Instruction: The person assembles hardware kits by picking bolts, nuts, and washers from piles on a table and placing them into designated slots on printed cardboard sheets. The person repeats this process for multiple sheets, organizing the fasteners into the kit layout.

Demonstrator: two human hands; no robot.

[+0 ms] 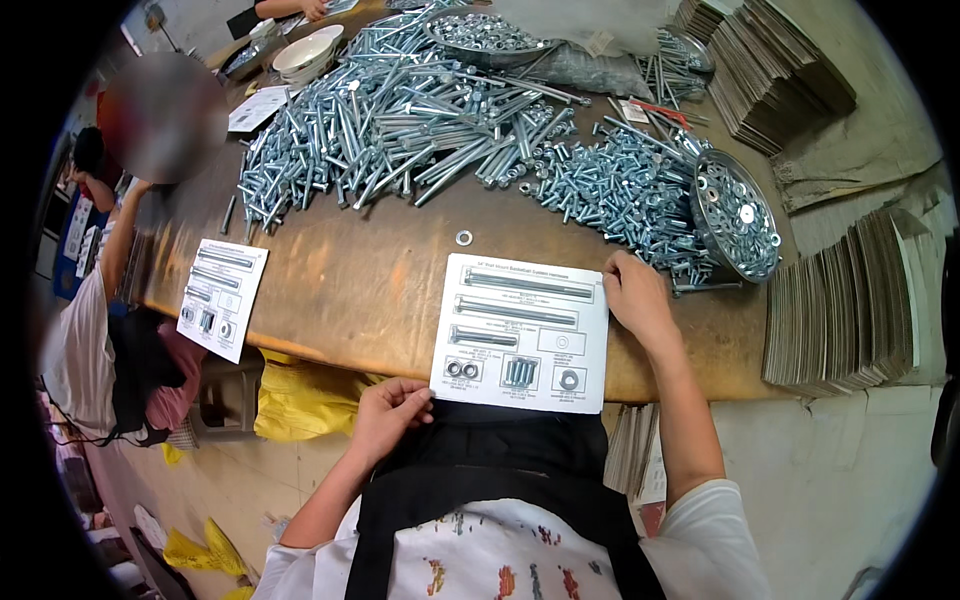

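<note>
A white card [521,400] with pictures of bolts, nuts and a washer lies at the table's front edge before me. My left hand [390,418] pinches its lower left corner between thumb and fingers. At the upper right edge of the card, my right hand [638,298] has its fingers curled and pressed together on the card's side. How firmly they grip is hard to see. Just beyond the card, a single washer [463,238] lies flat on the wooden table [340,260].
A large heap of long bolts [400,125] covers the far side, with shorter bolts [620,185] to its right. Metal bowls of washers [735,215] and nuts [485,32] stand there. Cardboard stacks [845,310] flank the right. Another card [222,298] and a person [85,330] are at left.
</note>
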